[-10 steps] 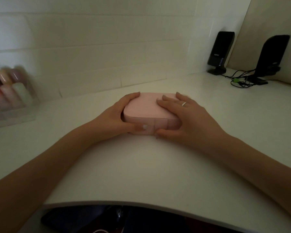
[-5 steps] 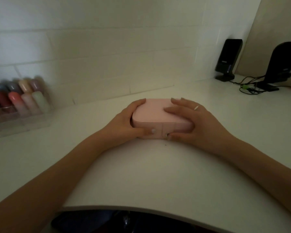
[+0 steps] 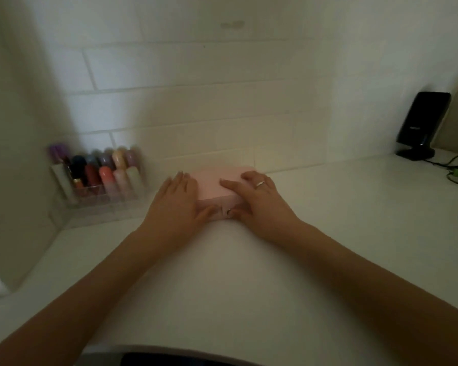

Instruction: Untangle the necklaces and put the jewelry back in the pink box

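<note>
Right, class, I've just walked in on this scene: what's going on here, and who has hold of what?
A person sits at a white desk with both hands on a closed pink box. The left hand holds its left side, thumb at the front edge. The right hand, wearing a ring, lies over the lid with its thumb at the front seam. No necklaces or other jewelry are in sight.
</note>
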`<action>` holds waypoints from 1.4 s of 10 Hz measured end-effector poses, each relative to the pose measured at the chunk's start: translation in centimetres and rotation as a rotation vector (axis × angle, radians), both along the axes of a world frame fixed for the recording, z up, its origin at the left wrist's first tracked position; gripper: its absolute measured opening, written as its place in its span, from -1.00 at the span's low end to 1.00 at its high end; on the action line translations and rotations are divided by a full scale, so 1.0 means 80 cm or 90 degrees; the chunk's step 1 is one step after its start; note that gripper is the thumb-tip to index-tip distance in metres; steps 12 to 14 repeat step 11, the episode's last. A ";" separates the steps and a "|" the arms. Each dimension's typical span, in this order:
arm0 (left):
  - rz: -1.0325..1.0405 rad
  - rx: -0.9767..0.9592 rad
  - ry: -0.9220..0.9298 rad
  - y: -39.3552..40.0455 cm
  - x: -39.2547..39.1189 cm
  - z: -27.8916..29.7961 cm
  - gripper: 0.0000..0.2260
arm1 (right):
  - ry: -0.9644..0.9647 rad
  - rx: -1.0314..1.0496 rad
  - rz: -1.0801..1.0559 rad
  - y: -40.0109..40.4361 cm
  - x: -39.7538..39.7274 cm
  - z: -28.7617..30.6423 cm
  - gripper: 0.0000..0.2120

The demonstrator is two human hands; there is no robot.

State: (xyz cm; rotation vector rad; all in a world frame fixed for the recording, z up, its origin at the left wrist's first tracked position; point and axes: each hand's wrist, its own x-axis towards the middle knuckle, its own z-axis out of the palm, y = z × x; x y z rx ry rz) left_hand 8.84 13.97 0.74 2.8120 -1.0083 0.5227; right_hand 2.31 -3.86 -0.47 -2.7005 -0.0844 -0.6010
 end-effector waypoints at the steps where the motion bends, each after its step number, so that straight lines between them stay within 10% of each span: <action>1: 0.055 0.015 -0.041 0.027 0.026 -0.006 -0.24 | -0.003 -0.031 -0.001 0.039 0.040 -0.006 -0.43; 9: 0.032 0.021 -0.144 0.075 0.063 -0.027 -0.45 | -0.084 -0.079 0.045 0.053 0.077 -0.019 -0.46; 10: 0.019 0.013 -0.071 0.071 0.052 -0.014 -0.40 | -0.024 -0.027 0.087 0.060 0.070 -0.010 -0.56; 11: -0.025 -0.182 0.071 0.080 0.051 0.018 -0.38 | -0.031 0.351 0.126 0.042 0.046 0.061 -0.69; 14: -0.025 -0.182 0.071 0.080 0.051 0.018 -0.38 | -0.031 0.351 0.126 0.042 0.046 0.061 -0.69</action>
